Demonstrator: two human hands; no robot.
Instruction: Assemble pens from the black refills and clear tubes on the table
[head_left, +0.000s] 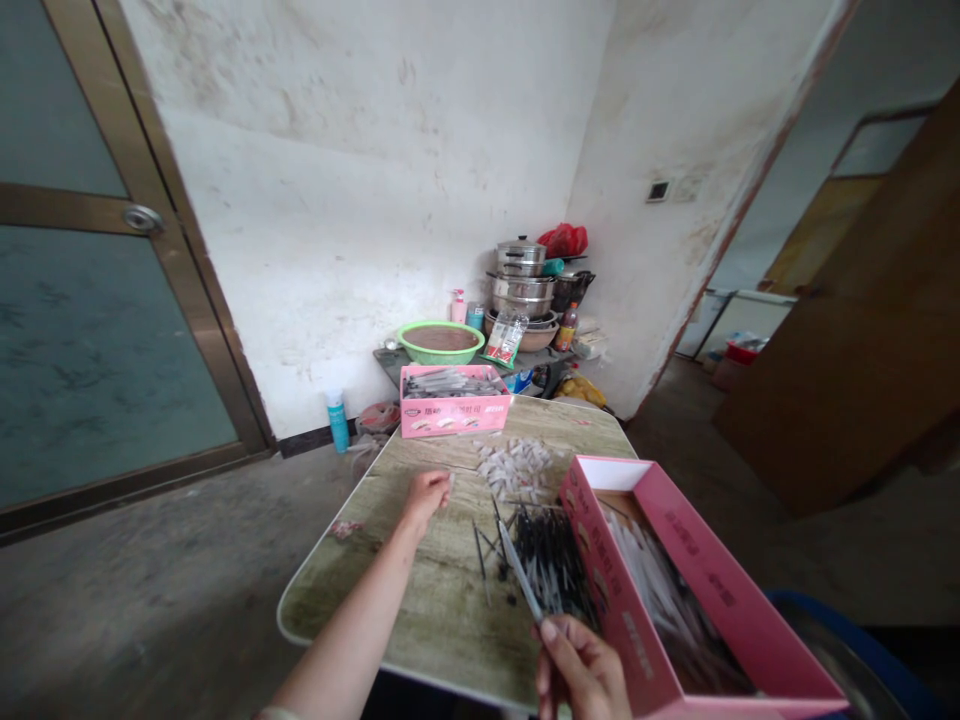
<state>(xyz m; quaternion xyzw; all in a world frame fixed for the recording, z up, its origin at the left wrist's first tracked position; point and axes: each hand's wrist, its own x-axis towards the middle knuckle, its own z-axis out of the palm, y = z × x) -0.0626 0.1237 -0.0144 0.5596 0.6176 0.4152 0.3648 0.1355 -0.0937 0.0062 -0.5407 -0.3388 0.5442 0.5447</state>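
Observation:
My left hand (426,493) reaches out over the small table (390,560), fingers curled, close to a heap of small white caps (517,465); whether it pinches one I cannot tell. My right hand (581,668) at the near edge holds a thin grey pen tube (519,572) pointing up and away. Just beyond it lies a pile of dark pen refills (551,562). A pink open box (675,585) holding clear tubes sits at the right, touching that pile.
A second pink box (453,412) of tubes stands at the table's far edge. Behind it a low shelf carries a green basin (440,342), stacked metal pots (522,285) and bottles. A glass door (90,330) is at the left, a wooden panel (862,380) at the right.

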